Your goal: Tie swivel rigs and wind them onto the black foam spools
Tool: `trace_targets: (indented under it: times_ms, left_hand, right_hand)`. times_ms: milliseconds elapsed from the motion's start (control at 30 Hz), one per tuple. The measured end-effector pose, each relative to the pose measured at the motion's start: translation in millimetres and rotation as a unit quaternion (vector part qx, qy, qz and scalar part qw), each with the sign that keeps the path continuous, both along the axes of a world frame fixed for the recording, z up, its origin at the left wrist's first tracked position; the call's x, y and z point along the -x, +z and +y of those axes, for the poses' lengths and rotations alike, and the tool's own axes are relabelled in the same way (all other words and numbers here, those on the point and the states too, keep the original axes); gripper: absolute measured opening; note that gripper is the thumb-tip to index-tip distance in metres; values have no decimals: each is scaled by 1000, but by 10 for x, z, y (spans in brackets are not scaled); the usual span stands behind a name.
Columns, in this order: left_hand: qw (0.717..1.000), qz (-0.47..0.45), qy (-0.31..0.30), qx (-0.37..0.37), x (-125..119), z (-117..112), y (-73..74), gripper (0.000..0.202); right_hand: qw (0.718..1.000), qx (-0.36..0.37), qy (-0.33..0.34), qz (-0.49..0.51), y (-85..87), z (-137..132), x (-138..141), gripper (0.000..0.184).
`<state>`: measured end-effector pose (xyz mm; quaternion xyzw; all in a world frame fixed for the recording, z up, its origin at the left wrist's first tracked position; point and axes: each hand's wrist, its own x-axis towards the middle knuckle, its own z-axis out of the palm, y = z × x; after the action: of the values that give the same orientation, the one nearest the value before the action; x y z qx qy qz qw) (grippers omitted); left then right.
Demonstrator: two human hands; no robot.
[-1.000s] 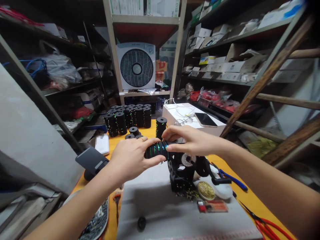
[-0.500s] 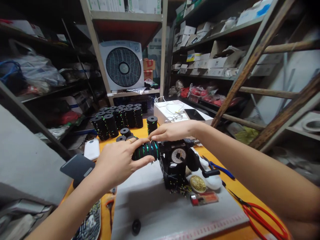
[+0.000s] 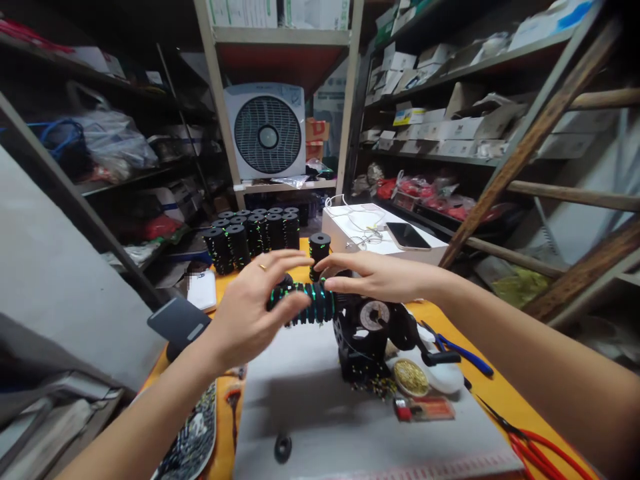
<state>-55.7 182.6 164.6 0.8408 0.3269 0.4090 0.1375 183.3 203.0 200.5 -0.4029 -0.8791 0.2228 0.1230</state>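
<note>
A ridged black roll with shiny green and blue glints is mounted sideways on a black hand-cranked machine with a round pale dial. Around the roll's left end, my left hand is open, thumb in front and fingers lifted above. My right hand hovers over the roll's right end and the top of the machine, fingers stretched out; whether a fingertip touches the roll I cannot tell. A small black ring lies on the white board below.
Upright black spools stand behind the hands, with a single spool apart. On the right lie a dish of gold bits, a lighter, blue-handled pliers and red scissors. A tray of small dark pieces sits at left.
My left hand has loosened from the roll, its fingers spreading upward away from the thumb. My right fingers have parted slightly. The whole view has shifted, with everything appearing farther right.
</note>
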Motion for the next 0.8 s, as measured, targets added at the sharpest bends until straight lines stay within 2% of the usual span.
trace_targets:
  times_ms: [33, 67, 133, 167, 200, 233, 300, 433, 533, 633, 700, 767, 800]
  left_hand:
    - [986, -157, -45, 19, 36, 21, -19, 46]
    - [945, -312, -83, 48, 72, 44, -39, 47]
    - [816, -550, -129, 124, 138, 91, -71, 48]
    - [753, -621, -142, 163, 165, 110, -81, 46]
    - [705, -666, -150, 194, 186, 123, -86, 45]
    - [670, -694, -154, 214, 202, 130, -90, 44]
    - [639, -718, -156, 228, 218, 135, -97, 45]
    - [626, -728, -154, 234, 220, 156, -114, 46]
    - [621, -732, -153, 235, 256, 138, -73, 44]
    - [629, -737, -142, 205, 380, -93, -35, 35]
    - [654, -727, -124, 169, 507, -428, -108, 31]
    - [742, -648, -101, 135, 635, -884, -314, 24]
    - [774, -606, -96, 159, 687, -1137, -468, 19]
  right_hand:
    - [1000, -10, -5, 7, 22, 3, 24, 46]
    - [1000, -22, -9, 14, 48, 8, 64, 45]
    - [999, -42, -5, 28, 105, 26, 205, 44]
    - [998, -47, 5, 31, 131, 41, 309, 44]
    - [998, -48, 20, 29, 152, 60, 431, 44]
    - [998, -44, 39, 20, 166, 83, 569, 46]
    - [996, -29, 78, -14, 167, 137, 858, 54]
    - [989, -1, 119, -91, 82, 228, 1274, 76]
    - [987, 6, 114, -115, 8, 239, 1349, 80]
    - [987, -5, 100, -123, -31, 222, 1320, 80]
    - [988, -8, 98, -123, -47, 218, 1299, 76]
    - [988, -4, 95, -122, -66, 225, 1288, 74]
    - [989, -3, 91, -120, -79, 232, 1285, 74]
